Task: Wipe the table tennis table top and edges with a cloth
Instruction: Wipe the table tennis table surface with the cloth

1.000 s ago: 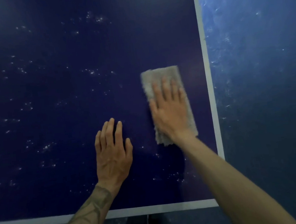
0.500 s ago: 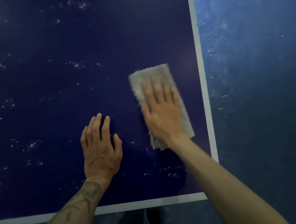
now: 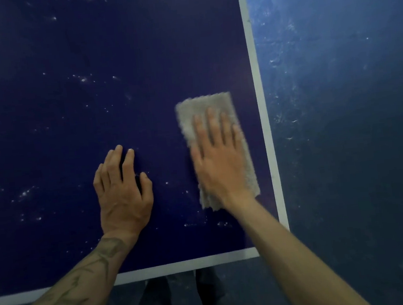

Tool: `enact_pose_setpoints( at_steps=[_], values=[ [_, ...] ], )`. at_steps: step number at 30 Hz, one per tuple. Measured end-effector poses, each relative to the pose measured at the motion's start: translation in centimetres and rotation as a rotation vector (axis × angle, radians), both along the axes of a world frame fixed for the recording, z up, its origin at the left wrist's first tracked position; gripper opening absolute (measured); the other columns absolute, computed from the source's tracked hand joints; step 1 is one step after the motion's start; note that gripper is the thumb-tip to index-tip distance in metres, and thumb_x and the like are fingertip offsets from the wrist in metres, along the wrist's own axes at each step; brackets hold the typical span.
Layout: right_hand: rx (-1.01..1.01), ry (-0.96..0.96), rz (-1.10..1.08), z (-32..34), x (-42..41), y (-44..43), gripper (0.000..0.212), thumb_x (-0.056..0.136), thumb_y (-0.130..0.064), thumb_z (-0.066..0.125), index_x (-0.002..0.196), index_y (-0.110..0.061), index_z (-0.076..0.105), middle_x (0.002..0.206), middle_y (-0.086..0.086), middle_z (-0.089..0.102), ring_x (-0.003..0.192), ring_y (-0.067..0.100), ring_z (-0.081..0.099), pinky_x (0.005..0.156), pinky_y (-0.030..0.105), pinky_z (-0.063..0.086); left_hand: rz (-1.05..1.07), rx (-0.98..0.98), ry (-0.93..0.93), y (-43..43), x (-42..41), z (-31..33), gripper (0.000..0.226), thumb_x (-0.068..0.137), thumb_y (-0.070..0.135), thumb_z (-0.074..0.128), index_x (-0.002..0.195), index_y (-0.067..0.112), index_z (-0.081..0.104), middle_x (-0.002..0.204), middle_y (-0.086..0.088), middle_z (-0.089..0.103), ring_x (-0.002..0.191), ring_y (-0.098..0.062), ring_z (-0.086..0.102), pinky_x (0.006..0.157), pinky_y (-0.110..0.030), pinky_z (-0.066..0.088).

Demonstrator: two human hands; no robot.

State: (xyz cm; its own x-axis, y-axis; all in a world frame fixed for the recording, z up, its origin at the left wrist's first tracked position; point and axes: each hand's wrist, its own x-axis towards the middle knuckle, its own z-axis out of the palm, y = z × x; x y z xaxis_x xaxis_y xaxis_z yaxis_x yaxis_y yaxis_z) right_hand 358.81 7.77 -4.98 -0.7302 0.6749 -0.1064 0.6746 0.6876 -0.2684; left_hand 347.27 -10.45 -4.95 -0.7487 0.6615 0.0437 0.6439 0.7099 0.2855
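Note:
The dark blue table tennis table top (image 3: 75, 130) fills the left and middle of the view, with white speckles of dust scattered over it. A folded grey cloth (image 3: 201, 108) lies flat near the table's right corner. My right hand (image 3: 221, 160) presses on the cloth with straight fingers, covering most of it. My left hand (image 3: 123, 191) rests flat on the bare table just left of the cloth. The white edge line (image 3: 261, 102) runs along the right side and another white line (image 3: 182, 266) along the near edge.
A scuffed blue floor (image 3: 344, 114) lies to the right of the table. Below the near edge, dark trouser legs (image 3: 160, 301) show between my forearms.
Both hands and the cloth have slid towards me and a little leftward on the table. The right hand is blurred with motion.

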Motion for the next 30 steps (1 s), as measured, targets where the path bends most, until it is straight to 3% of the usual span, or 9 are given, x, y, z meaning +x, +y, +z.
enact_pose_setpoints(
  at_steps=[2,4,7,11,14,18,22,26,30],
  values=[
    [0.012,0.011,0.258,-0.3,3.0,-3.5,0.063,0.115,-0.044,0.024,0.172,-0.022,0.008,0.180,0.006,-0.003,0.166,0.028,-0.004,0.134,0.054,0.007,-0.003,0.005,0.000,0.0,0.1,0.0,0.055,0.102,0.026,0.044,0.152,0.002,0.044,0.161,-0.020,0.036,0.151,-0.038,0.033,0.126,-0.055,0.022],
    [0.020,-0.016,0.359,-0.3,7.2,-4.3,0.063,0.115,-0.044,0.027,0.172,-0.024,0.011,0.180,0.003,0.000,0.166,0.026,-0.001,0.133,0.054,0.011,-0.009,0.005,-0.003,0.0,0.2,0.1,0.055,0.103,0.027,0.043,0.152,0.002,0.043,0.161,-0.020,0.036,0.151,-0.038,0.033,0.126,-0.056,0.022],
    [0.042,-0.081,0.148,0.3,10.5,-1.4,0.062,0.115,-0.045,0.024,0.172,-0.027,0.009,0.180,0.001,-0.001,0.166,0.023,-0.003,0.133,0.053,0.010,-0.013,-0.003,-0.013,0.0,0.1,0.2,0.055,0.103,0.027,0.043,0.152,0.003,0.042,0.162,-0.019,0.034,0.153,-0.036,0.030,0.127,-0.056,0.020],
    [0.020,-0.079,-0.179,0.7,6.2,0.4,0.063,0.114,-0.047,0.019,0.172,-0.027,0.002,0.180,0.003,-0.004,0.166,0.025,-0.006,0.134,0.052,0.004,-0.024,0.012,0.000,-0.2,0.1,-0.1,0.051,0.106,0.024,0.047,0.152,0.004,0.040,0.162,-0.018,0.033,0.153,-0.036,0.030,0.127,-0.055,0.020],
    [0.009,-0.026,-0.060,-0.1,3.8,-3.9,0.064,0.115,-0.046,0.022,0.172,-0.024,0.003,0.180,0.005,-0.005,0.166,0.026,-0.007,0.134,0.052,0.001,-0.028,0.027,0.018,-0.4,0.1,-0.5,0.050,0.106,0.022,0.049,0.152,0.005,0.040,0.162,-0.018,0.033,0.152,-0.036,0.030,0.126,-0.054,0.021],
    [0.041,-0.045,0.176,-0.2,9.4,-8.6,0.063,0.115,-0.046,0.028,0.172,-0.026,0.010,0.180,0.002,0.000,0.166,0.023,-0.004,0.134,0.052,0.007,-0.036,0.042,0.018,-0.6,0.1,-0.6,0.050,0.107,0.025,0.044,0.152,0.006,0.039,0.162,-0.017,0.034,0.152,-0.035,0.030,0.127,-0.053,0.020],
    [0.031,-0.147,-0.128,0.7,13.1,-5.1,0.062,0.115,-0.046,0.018,0.172,-0.029,0.001,0.180,0.000,-0.007,0.166,0.022,-0.008,0.134,0.050,0.003,-0.041,0.053,0.000,-0.8,0.1,-0.7,0.051,0.107,0.027,0.042,0.154,0.007,0.038,0.164,-0.016,0.032,0.154,-0.034,0.028,0.128,-0.051,0.017],
    [0.011,-0.076,-0.376,0.7,7.7,-5.0,0.065,0.115,-0.047,0.018,0.171,-0.025,-0.004,0.179,0.005,-0.010,0.165,0.026,-0.010,0.134,0.053,0.002,-0.047,0.070,-0.055,-0.9,-0.2,-0.4,0.050,0.108,0.026,0.043,0.153,0.005,0.041,0.164,-0.016,0.032,0.154,-0.034,0.028,0.128,-0.050,0.017],
    [0.030,-0.022,-0.014,-0.1,4.4,-12.5,0.064,0.115,-0.045,0.022,0.172,-0.022,0.005,0.180,0.008,-0.005,0.166,0.028,-0.007,0.134,0.052,0.002,-0.110,0.104,-0.127,-2.3,-1.2,0.3,0.049,0.108,0.021,0.046,0.154,0.004,0.041,0.164,-0.015,0.034,0.153,-0.033,0.030,0.128,-0.050,0.020]
  ],
)
